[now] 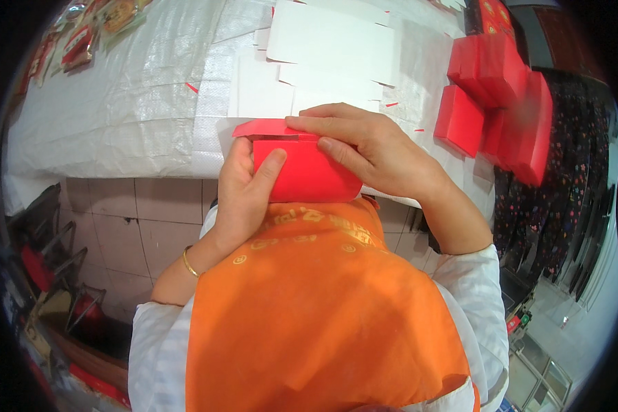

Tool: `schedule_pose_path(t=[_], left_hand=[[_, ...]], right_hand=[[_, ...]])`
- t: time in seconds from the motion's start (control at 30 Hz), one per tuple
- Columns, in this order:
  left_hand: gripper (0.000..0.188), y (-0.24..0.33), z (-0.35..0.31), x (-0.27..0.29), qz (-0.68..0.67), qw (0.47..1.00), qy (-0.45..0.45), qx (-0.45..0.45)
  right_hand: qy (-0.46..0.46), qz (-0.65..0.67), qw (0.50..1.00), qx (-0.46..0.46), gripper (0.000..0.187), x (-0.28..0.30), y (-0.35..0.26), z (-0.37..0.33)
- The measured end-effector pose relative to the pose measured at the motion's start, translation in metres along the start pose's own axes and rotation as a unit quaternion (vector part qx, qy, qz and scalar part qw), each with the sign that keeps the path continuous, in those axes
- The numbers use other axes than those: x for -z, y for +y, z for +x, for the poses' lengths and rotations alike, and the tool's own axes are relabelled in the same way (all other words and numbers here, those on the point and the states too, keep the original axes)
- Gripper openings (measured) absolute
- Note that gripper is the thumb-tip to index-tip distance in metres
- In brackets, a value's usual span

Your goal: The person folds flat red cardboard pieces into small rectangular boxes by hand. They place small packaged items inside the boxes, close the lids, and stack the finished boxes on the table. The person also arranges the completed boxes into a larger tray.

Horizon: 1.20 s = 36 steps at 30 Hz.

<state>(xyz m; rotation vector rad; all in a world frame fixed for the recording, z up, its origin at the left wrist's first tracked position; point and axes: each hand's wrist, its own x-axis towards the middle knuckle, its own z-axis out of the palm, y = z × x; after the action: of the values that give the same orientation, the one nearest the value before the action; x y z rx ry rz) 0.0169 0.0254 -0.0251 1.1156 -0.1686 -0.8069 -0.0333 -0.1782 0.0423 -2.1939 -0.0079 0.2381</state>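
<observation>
A red cardboard box (307, 172) is held close to my orange apron at the table's near edge. Its top flap is partly raised, and a narrow dark gap shows beneath it. My left hand (245, 182) grips the box's left end, thumb on the front face and fingers behind. Over the top right side lies my right hand (374, 147), its fingers stretched along the flap and its thumb against the upper edge. Just beyond the box, flat white card blanks (329, 41) lie stacked on the table.
A white woven sheet (137, 89) covers the table. Red boxes (491, 75) are piled at the right edge. Packaged goods in clear and red wrappers (79, 44) lie at the far left. Small red scraps (192, 88) are scattered about. Below is a tiled floor (120, 240).
</observation>
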Motion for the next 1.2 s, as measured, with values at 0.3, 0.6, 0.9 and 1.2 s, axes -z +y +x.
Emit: schedule_pose_path(t=[0.3,0.6,0.9,1.2], left_hand=[[0.027,-0.009,-0.012,0.008,0.085,0.996,-0.026,0.014],[0.029,-0.013,-0.005,0.004,0.031,0.999,-0.011,0.015],[0.029,-0.007,-0.002,-0.002,0.003,1.000,-0.005,0.010],[0.030,-0.009,0.000,0.006,0.054,0.997,-0.005,0.048]], right_hand=[[-0.030,0.032,0.999,-0.009,0.037,0.006,0.002,-0.004],[-0.014,0.047,0.999,0.019,0.034,0.006,0.009,-0.004],[-0.020,-0.020,1.000,0.002,0.041,0.006,-0.004,-0.006],[0.032,-0.139,0.990,0.025,0.039,0.000,0.007,-0.012]])
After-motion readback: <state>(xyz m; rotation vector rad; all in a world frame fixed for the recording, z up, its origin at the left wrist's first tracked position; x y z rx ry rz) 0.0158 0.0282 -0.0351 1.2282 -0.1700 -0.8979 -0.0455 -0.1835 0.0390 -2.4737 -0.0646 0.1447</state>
